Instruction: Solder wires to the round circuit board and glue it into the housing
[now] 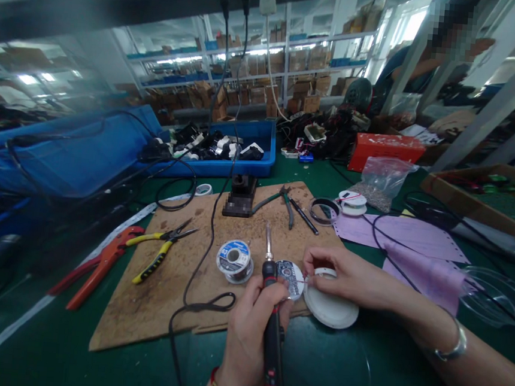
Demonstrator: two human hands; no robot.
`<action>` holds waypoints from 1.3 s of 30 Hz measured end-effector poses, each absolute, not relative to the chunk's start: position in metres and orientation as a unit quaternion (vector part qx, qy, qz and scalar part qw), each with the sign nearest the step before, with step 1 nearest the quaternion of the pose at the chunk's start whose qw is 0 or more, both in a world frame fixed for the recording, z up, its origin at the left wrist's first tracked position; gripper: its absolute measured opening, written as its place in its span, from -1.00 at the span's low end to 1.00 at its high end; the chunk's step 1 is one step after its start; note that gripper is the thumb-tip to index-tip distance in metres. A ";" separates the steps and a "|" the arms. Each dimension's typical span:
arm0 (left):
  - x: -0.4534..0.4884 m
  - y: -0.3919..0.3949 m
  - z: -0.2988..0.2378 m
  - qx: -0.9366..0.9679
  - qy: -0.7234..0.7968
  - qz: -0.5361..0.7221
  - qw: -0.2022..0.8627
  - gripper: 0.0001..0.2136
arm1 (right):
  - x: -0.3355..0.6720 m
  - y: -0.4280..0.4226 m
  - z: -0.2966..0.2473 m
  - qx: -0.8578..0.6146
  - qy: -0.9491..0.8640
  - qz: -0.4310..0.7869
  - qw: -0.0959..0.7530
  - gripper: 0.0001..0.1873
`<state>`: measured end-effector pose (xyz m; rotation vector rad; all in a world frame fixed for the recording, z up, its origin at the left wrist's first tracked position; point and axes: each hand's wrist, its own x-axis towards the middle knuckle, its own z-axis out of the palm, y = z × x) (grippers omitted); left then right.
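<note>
My left hand [248, 327] is closed around a black soldering iron [273, 344], its metal tip pointing up and away over the brown board [139, 309]. Just beyond those fingers is a round spool with a printed label [292, 278]; whether they touch it I cannot tell. My right hand [338, 272] is closed in a pinch above a white round dish-like part [332, 314]. Something thin like a wire shows at its fingertips, too small to make out. A solder wire spool [235, 260] stands on the board, left of the iron.
Left lie yellow-handled pliers [161, 253] and a red-handled tool [105, 267]. Green-handled cutters [287, 206] lie near the iron stand [239, 197]. A blue bin [251, 167] of parts, an orange box [385, 151] and a bag [382, 183] stand behind. Cables cross the table; a person is beyond.
</note>
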<state>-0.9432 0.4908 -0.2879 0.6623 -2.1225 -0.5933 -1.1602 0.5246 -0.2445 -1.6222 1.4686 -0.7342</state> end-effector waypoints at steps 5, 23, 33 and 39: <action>-0.944 0.491 -0.287 0.271 -0.842 -0.228 0.408 -0.86 | -1.151 0.527 -0.233 -0.644 0.644 -0.242 0.334 -0.92; -0.948 0.493 -0.292 0.269 -0.830 -0.249 0.420 -0.74 | -1.116 0.528 -0.231 -0.692 0.701 -0.125 0.120 -0.90; -0.943 0.497 -0.292 0.276 -0.788 -0.181 0.520 -0.76 | -1.115 0.528 -0.232 -0.706 0.694 -0.113 0.087 -0.92; -0.932 0.502 -0.286 0.337 -0.664 -0.269 0.612 -0.75 | -1.116 0.530 -0.234 -0.713 0.687 -0.116 0.078 -0.88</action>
